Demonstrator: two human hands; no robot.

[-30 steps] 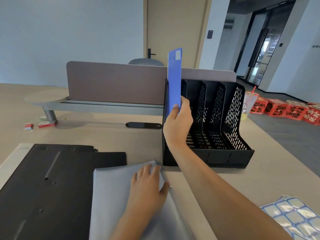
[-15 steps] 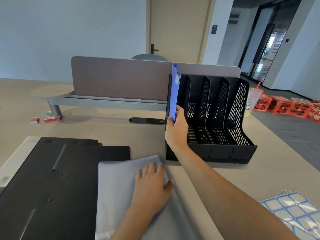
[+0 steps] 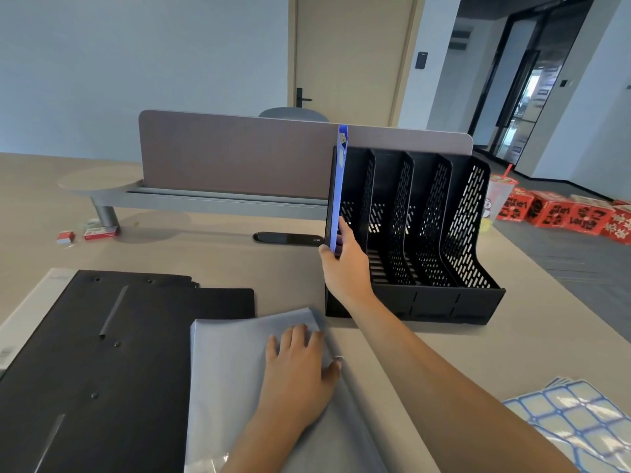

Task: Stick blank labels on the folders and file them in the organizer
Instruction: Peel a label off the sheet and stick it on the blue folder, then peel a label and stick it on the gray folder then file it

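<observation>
one upright blue folder (image 3: 338, 186), edge-on

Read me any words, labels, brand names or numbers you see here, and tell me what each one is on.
Nothing here can be read for certain.
Red boxes on the floor: large black characters, too blurred to read.
Small red box on the desk: print too small.
Drink cup: picture and print, blurred.
Label sheets: blank.
Blue folder: its label shows no legible text.

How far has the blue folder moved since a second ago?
Yes, it moved down: the blue folder has sunk into the leftmost slot of the black organizer, now barely topping its rim, gripped by the right hand.
</observation>
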